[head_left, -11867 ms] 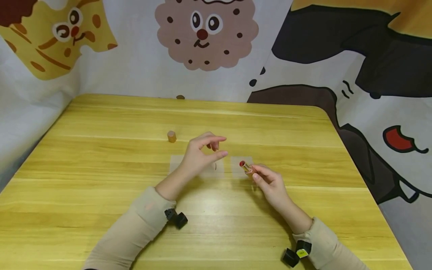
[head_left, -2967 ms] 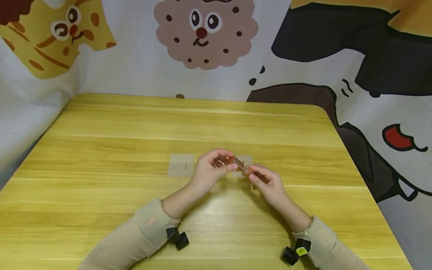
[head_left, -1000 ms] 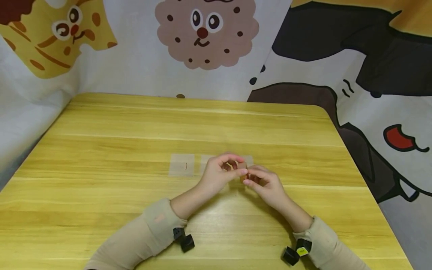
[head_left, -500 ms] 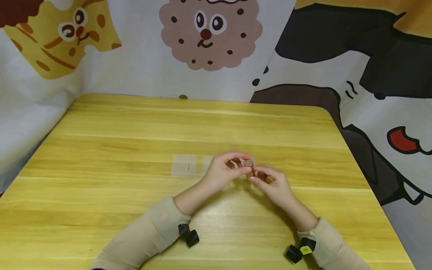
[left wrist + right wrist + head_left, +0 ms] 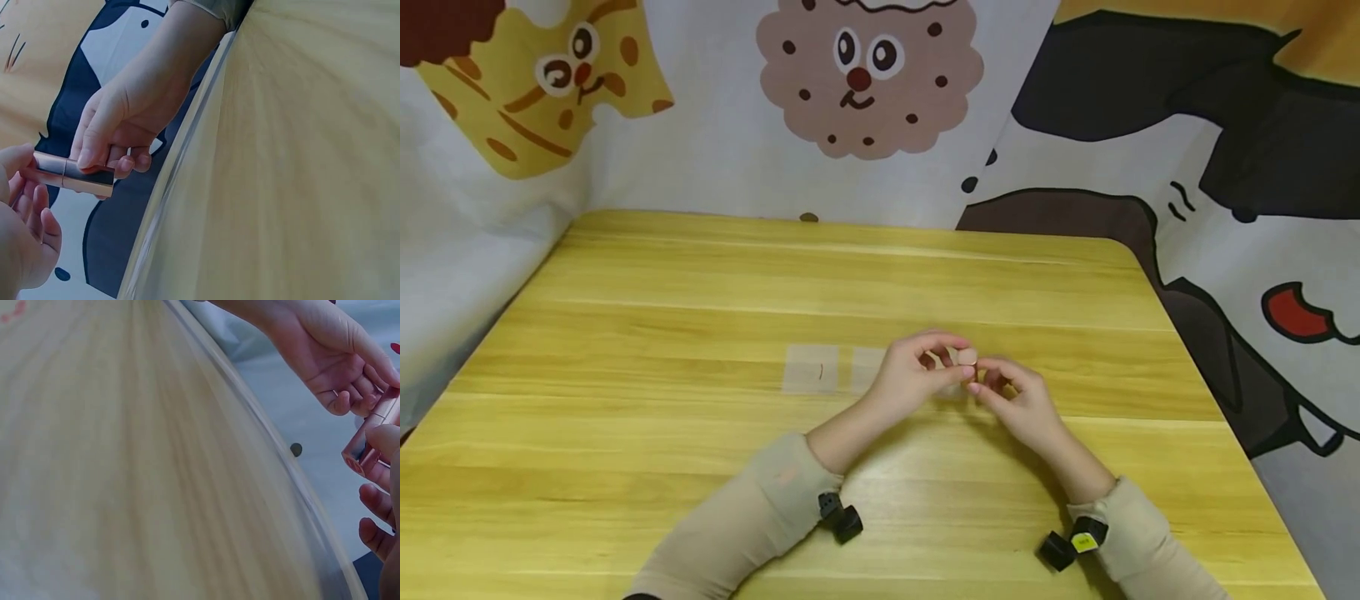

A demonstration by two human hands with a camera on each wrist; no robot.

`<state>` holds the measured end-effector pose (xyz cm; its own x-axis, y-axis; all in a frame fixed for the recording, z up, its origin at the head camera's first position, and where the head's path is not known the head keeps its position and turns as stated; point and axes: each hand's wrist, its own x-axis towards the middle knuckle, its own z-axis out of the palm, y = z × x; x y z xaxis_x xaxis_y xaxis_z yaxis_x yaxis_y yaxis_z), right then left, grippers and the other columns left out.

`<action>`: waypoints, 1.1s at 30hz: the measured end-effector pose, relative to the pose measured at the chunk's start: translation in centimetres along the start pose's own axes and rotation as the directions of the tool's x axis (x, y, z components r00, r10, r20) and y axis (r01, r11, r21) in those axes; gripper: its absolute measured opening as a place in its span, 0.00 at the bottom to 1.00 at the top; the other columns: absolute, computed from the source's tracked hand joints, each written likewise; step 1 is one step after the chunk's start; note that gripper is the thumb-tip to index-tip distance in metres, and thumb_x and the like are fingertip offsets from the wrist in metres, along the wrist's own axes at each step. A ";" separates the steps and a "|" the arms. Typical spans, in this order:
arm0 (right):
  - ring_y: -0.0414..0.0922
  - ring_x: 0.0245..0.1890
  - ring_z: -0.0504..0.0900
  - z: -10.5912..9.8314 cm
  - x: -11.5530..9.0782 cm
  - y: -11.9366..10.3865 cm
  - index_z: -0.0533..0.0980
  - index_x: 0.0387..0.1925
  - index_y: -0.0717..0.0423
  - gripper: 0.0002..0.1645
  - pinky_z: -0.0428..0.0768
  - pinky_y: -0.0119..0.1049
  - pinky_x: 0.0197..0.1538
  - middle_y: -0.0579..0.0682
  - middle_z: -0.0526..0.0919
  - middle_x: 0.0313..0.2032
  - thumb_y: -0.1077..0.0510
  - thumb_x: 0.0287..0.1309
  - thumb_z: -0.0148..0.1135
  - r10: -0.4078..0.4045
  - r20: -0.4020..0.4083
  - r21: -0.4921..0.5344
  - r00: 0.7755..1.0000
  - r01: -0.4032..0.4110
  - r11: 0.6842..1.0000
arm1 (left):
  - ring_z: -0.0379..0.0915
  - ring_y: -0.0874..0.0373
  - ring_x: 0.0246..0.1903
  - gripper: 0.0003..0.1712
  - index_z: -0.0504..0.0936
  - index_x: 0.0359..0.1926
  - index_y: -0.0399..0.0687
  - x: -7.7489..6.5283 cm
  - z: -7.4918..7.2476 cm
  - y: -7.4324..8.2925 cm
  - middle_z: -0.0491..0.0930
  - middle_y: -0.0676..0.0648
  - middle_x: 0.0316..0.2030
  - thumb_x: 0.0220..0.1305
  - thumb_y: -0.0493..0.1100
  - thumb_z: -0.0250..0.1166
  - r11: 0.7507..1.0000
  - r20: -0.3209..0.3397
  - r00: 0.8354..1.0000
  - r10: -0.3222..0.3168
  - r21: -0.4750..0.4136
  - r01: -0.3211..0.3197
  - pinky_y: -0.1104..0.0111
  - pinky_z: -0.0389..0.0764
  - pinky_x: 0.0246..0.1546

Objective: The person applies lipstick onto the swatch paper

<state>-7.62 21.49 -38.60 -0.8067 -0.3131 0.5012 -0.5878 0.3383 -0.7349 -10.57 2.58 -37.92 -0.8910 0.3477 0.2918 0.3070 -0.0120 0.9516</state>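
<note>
A rose-gold lipstick (image 5: 967, 357) with its cap on is held between both hands above the table. My left hand (image 5: 917, 367) pinches the cap end between thumb and fingers. At the base end, my right hand (image 5: 1021, 402) grips the tube. From the left wrist, the lipstick (image 5: 78, 184) shows a thin seam where cap and base meet. The right wrist view has the base end of the lipstick (image 5: 359, 450) facing the camera, with no red bullet showing.
On the wooden table (image 5: 700, 275) lie a pale square sheet (image 5: 805, 357) with a short dark red stroke and another pale sheet (image 5: 867, 360), partly behind the left hand. A third sheet is mostly hidden by the hands. A cartoon-printed cloth (image 5: 700, 167) hangs behind.
Earlier the lipstick was uncapped and its cap stood on the table. The left hand picked up the cap and fitted it over the bullet. Both hands have since shifted slightly right.
</note>
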 end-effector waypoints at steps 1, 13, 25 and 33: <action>0.40 0.25 0.73 -0.1 0.0 0.1 0.77 0.38 0.73 0.18 0.73 0.28 0.29 0.53 0.76 0.23 0.84 0.42 0.62 -0.008 0.001 0.004 1.000 0.008 1.000 | 0.74 0.56 0.33 0.17 0.83 0.47 0.38 0.1 0.1 -0.1 0.83 0.45 0.39 0.55 0.36 0.72 1.000 -0.003 1.000 0.002 -0.002 -0.002 0.68 0.71 0.33; 0.40 0.23 0.72 -0.9 0.3 0.9 0.76 0.39 0.74 0.20 0.73 0.27 0.30 0.55 0.75 0.22 0.86 0.41 0.61 -0.040 -0.011 -0.037 0.999 0.040 0.999 | 0.75 0.63 0.32 0.16 0.85 0.45 0.43 1.3 1.4 -0.3 0.82 0.57 0.36 0.54 0.40 0.73 1.000 -0.045 0.999 -0.003 0.016 0.004 0.70 0.74 0.32; 0.40 0.21 0.70 -1.9 0.7 1.6 0.78 0.39 0.71 0.17 0.71 0.27 0.28 0.52 0.75 0.21 0.83 0.45 0.63 -0.019 -0.045 -0.147 0.999 0.012 0.989 | 0.74 0.63 0.31 0.14 0.86 0.42 0.46 3.1 3.0 -0.7 0.82 0.59 0.37 0.53 0.39 0.74 1.000 -0.085 0.996 -0.022 0.020 0.023 0.72 0.75 0.31; 0.42 0.22 0.72 -2.4 0.7 2.0 0.78 0.39 0.68 0.14 0.72 0.28 0.27 0.53 0.76 0.22 0.79 0.49 0.63 0.035 -0.040 -0.176 0.999 -0.041 0.983 | 0.74 0.63 0.30 0.13 0.86 0.42 0.45 3.7 3.8 -1.3 0.82 0.57 0.36 0.53 0.38 0.74 1.000 -0.104 0.994 -0.017 -0.002 0.017 0.72 0.73 0.29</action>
<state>-9.49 24.03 -38.61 -0.8284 -0.2651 0.4934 -0.5555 0.5020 -0.6629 -12.96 7.48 -38.42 -0.9262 0.2482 0.2837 0.2909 -0.0079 0.9567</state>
